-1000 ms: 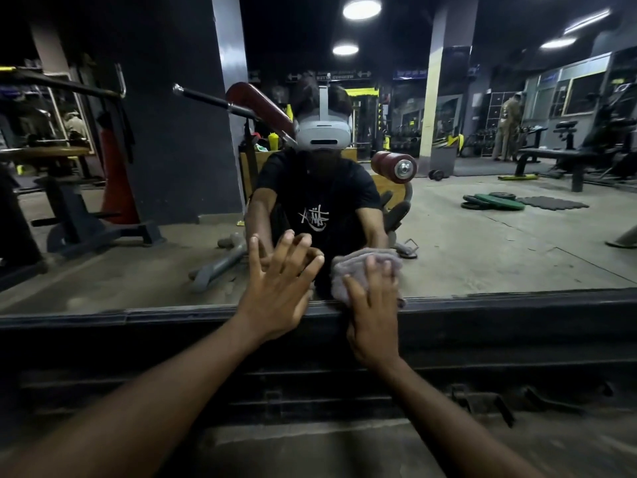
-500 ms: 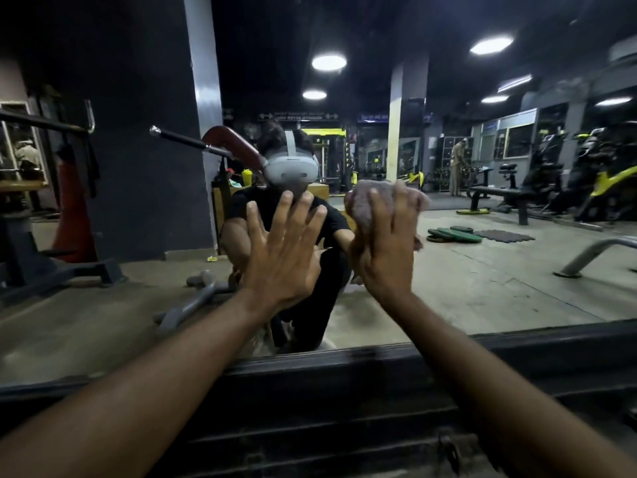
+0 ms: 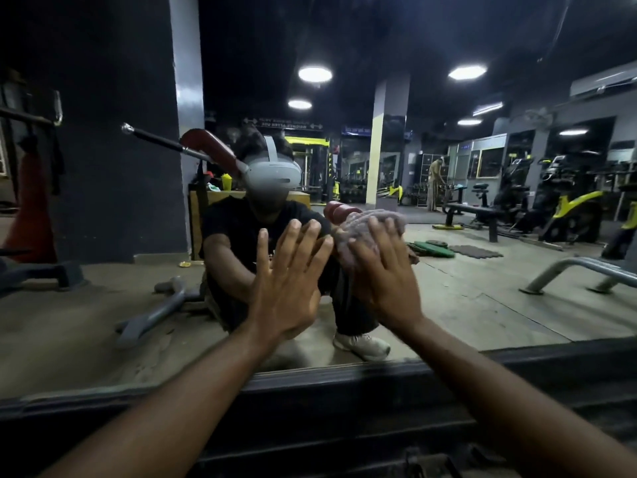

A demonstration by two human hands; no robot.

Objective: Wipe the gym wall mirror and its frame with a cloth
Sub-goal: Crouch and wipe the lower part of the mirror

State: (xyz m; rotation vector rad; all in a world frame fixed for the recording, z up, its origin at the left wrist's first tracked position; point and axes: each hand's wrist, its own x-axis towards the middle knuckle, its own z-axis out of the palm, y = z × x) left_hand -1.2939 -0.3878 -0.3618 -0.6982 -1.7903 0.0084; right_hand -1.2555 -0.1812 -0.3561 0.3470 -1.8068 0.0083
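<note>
- Step in hand (judged): wiping the glass of the mirror [image 3: 482, 298]. The cloth [image 3: 374, 219] lies bunched against the glass, well above the lower frame rail [image 3: 448, 369].
- Right hand [image 3: 382, 274]: fingers extended and spread over the cloth, pressing it onto the glass. No finger is seen curled around it.
- Left hand [image 3: 286, 281]: open, fingers straight, holding nothing, palm toward the glass. It sits above the rail, slightly lower than the cloth. Contact with the glass looks likely but cannot be confirmed.
- Apply pressure through the flat of the fingers, not the tips, so the full pad of cloth bears on the glass.
- Work in overlapping passes from the upper area down toward the rail, so that loosened dirt moves to one edge.
- Spread the bunched cloth wider. A folded lump cleans only a narrow track.
- A bare palm used as a brace can leave prints. Wipe that patch above the rail afterwards, or brace on the rail instead.
- The rail itself is not under the cloth. Finish along its top edge, where the glass meets it.
</note>
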